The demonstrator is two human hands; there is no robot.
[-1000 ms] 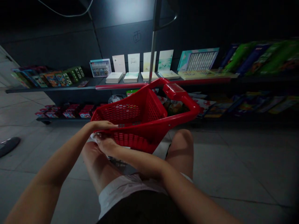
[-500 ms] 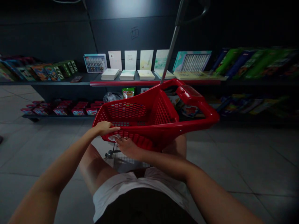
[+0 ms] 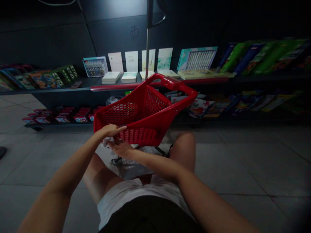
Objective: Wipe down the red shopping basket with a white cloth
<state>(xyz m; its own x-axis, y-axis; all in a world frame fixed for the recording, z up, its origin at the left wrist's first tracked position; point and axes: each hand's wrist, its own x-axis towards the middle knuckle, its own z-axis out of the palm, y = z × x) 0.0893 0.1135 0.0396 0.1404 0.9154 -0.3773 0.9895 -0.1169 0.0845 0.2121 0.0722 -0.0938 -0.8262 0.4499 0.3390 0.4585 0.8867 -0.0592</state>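
In front of my knees stands a red plastic shopping cart (image 3: 167, 110) with perforated walls and a red handle frame on the right. My left hand (image 3: 110, 130) grips its near rim toward the left end, thumb stretched along the edge. Just below, my right hand (image 3: 121, 149) is at the cart's near outer side, its fingers on a crumpled white cloth (image 3: 107, 141). Part of the cloth is hidden behind the fingers. A thin metal pole (image 3: 147, 48) rises behind the cart's far rim.
Behind the cart runs a dark shelf unit (image 3: 84, 84) with books (image 3: 111, 77), boxed sets (image 3: 199, 60) and green packs (image 3: 257, 58). Red packages (image 3: 63, 115) line the lower shelf at left. Grey tiled floor (image 3: 233, 161) lies on both sides.
The cart has turned, its handle end swinging left and away from me, and the pole has shifted left. My right hand has slid left along the side with the white cloth.
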